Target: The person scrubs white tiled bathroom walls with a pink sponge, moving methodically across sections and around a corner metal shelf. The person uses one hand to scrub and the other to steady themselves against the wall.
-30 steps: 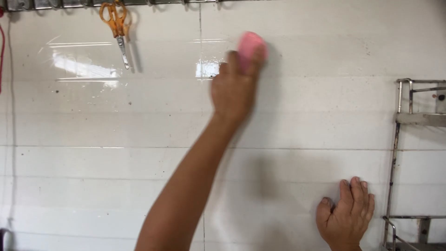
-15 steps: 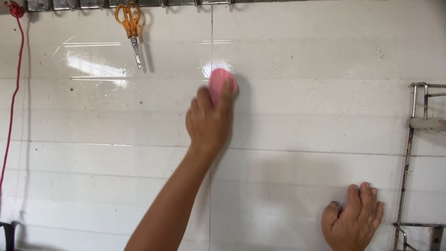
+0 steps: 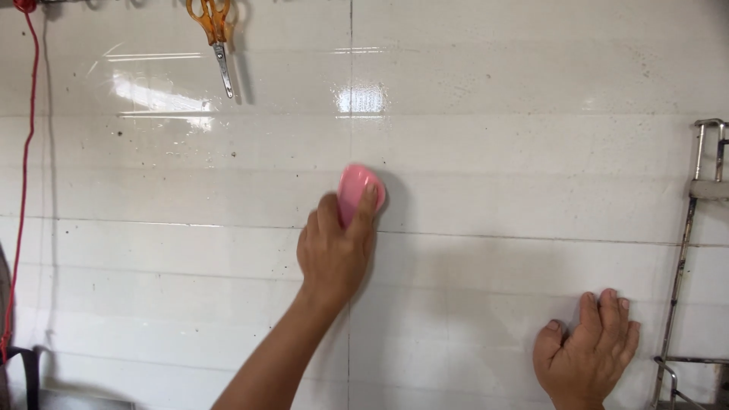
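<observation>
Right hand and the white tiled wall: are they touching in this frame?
Touching. The head view shows the right hand spread flat against the white tiled wall, palm and fingers pressed on it, with no gap visible.

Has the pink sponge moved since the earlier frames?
Yes. The pink sponge in the left hand has dropped down the tiles, further below the hanging scissors.
</observation>
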